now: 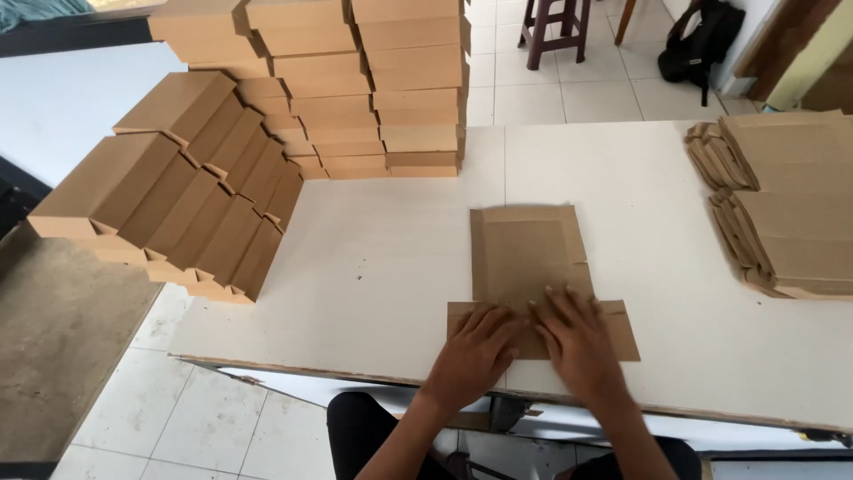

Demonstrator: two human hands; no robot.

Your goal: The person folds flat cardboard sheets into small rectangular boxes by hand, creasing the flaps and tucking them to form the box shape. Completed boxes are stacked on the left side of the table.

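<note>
- Flat cardboard blank [531, 267] lies on the white counter [391, 267], near its front edge, not yet folded up.
- Left hand [475, 347] and right hand [577, 342] are pressed on its near flap, fingers spread flat, nothing gripped.
- Many folded boxes [320, 98] are stacked at left; a stack of unfolded blanks [791, 204] remains at right.

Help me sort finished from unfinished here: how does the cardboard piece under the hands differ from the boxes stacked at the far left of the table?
The cardboard piece lies flat and unfolded on the white table; the stacked boxes are folded into closed, slim shapes. The piece is single, pressed by the left hand and right hand; the boxes sit untouched in leaning rows, some overhanging the table edge. Both are plain brown cardboard.
</note>
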